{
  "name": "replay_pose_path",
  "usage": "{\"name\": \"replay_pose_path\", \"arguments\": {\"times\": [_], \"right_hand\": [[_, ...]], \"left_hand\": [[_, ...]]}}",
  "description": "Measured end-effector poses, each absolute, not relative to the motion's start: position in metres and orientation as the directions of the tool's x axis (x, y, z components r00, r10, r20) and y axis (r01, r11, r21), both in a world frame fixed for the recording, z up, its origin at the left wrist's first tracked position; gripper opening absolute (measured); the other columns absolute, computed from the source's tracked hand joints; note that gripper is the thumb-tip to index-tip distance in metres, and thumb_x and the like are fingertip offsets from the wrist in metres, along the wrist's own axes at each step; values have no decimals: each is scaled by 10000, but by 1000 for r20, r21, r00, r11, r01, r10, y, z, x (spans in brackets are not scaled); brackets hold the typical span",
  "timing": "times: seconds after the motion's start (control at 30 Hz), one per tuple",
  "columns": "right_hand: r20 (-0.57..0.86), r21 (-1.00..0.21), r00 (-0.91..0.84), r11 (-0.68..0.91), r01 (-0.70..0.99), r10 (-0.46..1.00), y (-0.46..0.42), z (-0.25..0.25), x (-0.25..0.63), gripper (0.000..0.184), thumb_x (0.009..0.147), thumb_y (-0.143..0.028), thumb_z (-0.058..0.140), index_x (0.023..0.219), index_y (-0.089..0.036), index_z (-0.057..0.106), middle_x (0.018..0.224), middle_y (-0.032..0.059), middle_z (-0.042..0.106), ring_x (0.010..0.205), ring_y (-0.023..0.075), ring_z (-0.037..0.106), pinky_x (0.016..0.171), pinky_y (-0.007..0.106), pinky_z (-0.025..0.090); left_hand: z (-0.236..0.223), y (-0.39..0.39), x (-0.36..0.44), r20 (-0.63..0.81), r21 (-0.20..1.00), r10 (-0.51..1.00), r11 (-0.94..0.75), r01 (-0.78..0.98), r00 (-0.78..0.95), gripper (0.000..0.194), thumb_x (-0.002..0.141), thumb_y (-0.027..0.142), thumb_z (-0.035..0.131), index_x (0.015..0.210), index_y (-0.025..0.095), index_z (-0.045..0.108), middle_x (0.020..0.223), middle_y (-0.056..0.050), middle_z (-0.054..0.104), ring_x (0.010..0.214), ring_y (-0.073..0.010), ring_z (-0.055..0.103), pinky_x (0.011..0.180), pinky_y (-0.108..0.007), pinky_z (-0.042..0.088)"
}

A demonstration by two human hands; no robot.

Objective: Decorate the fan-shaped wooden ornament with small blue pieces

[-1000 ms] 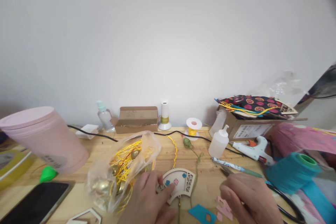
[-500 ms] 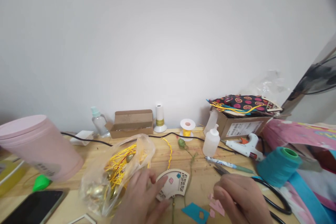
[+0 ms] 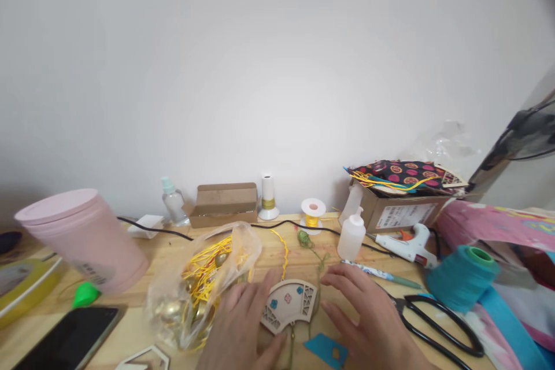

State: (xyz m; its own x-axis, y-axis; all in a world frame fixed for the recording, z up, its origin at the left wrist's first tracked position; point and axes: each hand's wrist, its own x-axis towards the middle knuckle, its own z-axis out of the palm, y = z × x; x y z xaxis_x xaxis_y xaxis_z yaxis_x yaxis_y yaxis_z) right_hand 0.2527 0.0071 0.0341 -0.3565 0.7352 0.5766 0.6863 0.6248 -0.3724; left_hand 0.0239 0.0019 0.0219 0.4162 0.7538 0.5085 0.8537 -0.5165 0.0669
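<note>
Now: both hands flank the fan piece

We see the wooden fan-shaped piece flat on the counter. Our left hand rests on its left edge, fingers spread, gripping nothing. Our right hand lies open just right of it, empty, above a teal cutout. Scissors lie further right.

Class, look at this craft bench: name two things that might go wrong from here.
1. The open black scissors lie close beside the right hand; a sideways reach might catch the blades.
2. The glue gun rests on the table near a black cord; snagging could drag it.
</note>
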Motion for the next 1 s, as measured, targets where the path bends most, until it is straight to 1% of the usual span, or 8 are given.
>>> {"name": "replay_pose_path", "arguments": {"times": [0.27,0.4,0.53,0.6,0.7,0.83,0.93,1.0], "right_hand": [[614,-327,-346,628,706,710,8,33,255,156,880,-220,462,1021,-232,529,995,85,626,905,232,611,696,348,535],[616,-329,-357,641,694,703,8,31,254,163,875,-202,463,1022,-233,526,977,78,626,896,222,611,695,333,532],[609,-364,-331,625,690,720,8,34,256,164,866,-195,477,1010,-214,552,979,84,628,898,221,607,712,336,518],[610,-408,-289,606,683,737,10,39,261,116,868,-181,474,906,-197,582,911,77,634,836,212,607,690,334,505],[632,-462,-219,588,664,744,15,49,272,219,871,-161,480,668,-187,557,742,48,613,700,183,583,616,308,472],[688,-418,-199,606,677,698,22,57,285,186,833,-127,540,655,-171,575,723,53,605,692,179,571,611,300,456],[644,-426,-211,573,700,735,25,61,292,116,807,-107,550,722,-163,605,729,51,631,693,181,584,625,298,464],[532,-465,-205,486,740,821,24,64,295,113,788,-131,595,680,-164,608,639,19,623,594,160,570,553,265,441]], "left_hand": [[19,0,21,510,127,780,-486,865,363,675,754,260,587,1350,230,272,1070,-45,641,969,-250,583,799,-381,507],[19,1,19,527,85,770,-469,879,360,671,763,268,580,1363,252,280,1125,-52,623,988,-261,574,808,-388,487],[17,3,19,519,97,783,-453,886,343,641,761,301,590,1341,243,326,1042,-45,648,937,-262,591,782,-404,498],[16,4,17,490,118,805,-441,890,334,601,768,309,584,1321,243,357,1022,-43,652,941,-264,591,785,-422,504],[14,4,14,480,118,810,-440,890,337,534,780,329,574,1281,239,412,1030,-54,652,960,-269,590,777,-435,517],[18,6,10,541,49,754,-471,881,373,478,788,345,577,1235,228,455,1052,-67,648,967,-251,603,768,-410,540],[25,8,10,591,-5,693,-507,862,412,427,791,346,564,1191,221,483,1024,-59,654,930,-230,621,740,-369,557],[28,8,10,619,-31,649,-544,839,443,386,805,375,538,1155,215,510,1000,-57,662,901,-221,632,721,-348,563]]}}
